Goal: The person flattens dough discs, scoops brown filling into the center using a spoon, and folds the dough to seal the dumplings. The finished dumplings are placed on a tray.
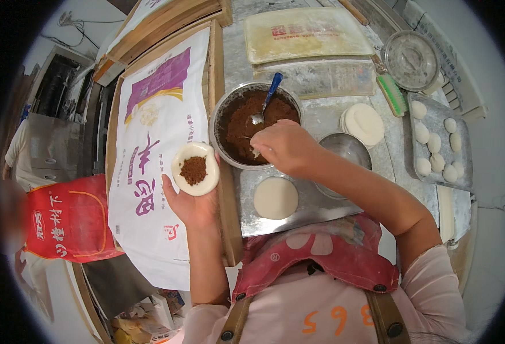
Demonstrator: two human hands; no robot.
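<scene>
While the left hand (pixel 192 203) lies palm up and cupped under a round white dough wrapper (pixel 195 169) carrying a mound of dark brown filling, the right hand (pixel 284 146) hangs over the near rim of a round metal bowl of the same brown filling (pixel 252 123), fingers curled loosely together; whether they pinch anything I cannot tell. A metal spoon with a blue handle (pixel 265 102) stands in the filling just beyond those fingers, apart from them as far as the view shows.

On the metal counter (pixel 321 114) below the bowl lies another flat white dough disc (pixel 275 198), with an empty small steel bowl (pixel 347 150) just to its right and a stack of white discs (pixel 363 123) beyond that. A metal tray of round white dough balls (pixel 439 143) sits at the far right.

The wrapper rests only on the cupped palm, held out over a printed white sack (pixel 161 149) rather than over the counter. If the palm tilts, the loose mound could slide to the edge and spill. The filling looks heaped; too much may split the thin dough when it is closed.
</scene>
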